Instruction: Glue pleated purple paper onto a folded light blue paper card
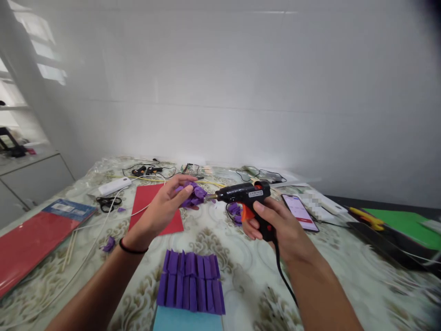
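My left hand (172, 195) is closed on a bunch of folded purple paper (195, 194), held above the table. In my right hand (270, 218) is a black hot glue gun (241, 193) with an orange trigger, its nozzle pointing left at the purple paper. Fingers of that hand wrap the handle near the trigger. Whether the nozzle touches the paper I cannot tell. Below the hands, rows of folded purple paper strips (191, 282) lie along a light blue sheet (188, 320). More purple paper (235, 212) rests behind the glue gun.
A red sheet (143, 197) lies under my left hand. Black scissors (109, 202), a white power strip (115, 185) and a red packet (37, 248) are on the left. At right are a phone (299, 212), a yellow-handled tool (367, 217) and green sheets (403, 225). Cords cross the table.
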### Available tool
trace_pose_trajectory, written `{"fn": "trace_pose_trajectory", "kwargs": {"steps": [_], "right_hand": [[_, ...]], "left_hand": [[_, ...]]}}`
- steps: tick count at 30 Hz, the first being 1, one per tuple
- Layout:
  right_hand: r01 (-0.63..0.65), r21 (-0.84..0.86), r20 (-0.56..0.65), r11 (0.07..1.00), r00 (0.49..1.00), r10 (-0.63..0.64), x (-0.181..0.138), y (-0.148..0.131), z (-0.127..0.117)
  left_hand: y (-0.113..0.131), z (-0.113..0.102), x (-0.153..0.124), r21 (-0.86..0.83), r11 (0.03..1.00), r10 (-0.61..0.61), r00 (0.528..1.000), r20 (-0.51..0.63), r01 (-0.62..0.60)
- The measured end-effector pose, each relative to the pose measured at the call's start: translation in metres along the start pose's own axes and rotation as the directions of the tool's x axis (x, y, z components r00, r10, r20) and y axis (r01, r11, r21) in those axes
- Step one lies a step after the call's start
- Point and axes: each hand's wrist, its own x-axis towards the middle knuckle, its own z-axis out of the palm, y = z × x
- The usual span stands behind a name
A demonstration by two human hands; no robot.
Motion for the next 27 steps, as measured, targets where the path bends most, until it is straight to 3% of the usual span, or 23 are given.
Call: {"fn": "trace_pose_trajectory", "kwargs": {"steps": [4, 11, 16, 27], "right_hand": [[0.015, -0.03, 0.049, 0.999, 0.999, -0.013, -0.005, 0.0, 0.011], [0.059, -0.073, -0.043, 0.996, 0.997, -0.063, -0.01, -0.001, 0.006], [0.106, -0.113, -0.081, 0.988, 0.99, -0.116, -0.012, -0.003, 0.011], [0.188, -0.222, -0.105, 0.957, 0.971, -0.215, -0.011, 0.005, 0.018]], "left_hand": [[0.007, 0.008, -0.01, 0.007, 1.0, 0.016, 0.999, 0.043, -0.016], [0.02, 0.003, -0.014, -0.073, 0.996, -0.036, 0.994, 0.099, 0.044], [0.029, 0.008, -0.021, 0.07, 0.997, -0.016, 1.0, 0.007, 0.015], [0.037, 0.02, -0.026, 0.025, 0.998, 0.055, 0.998, -0.001, -0.055]]}}
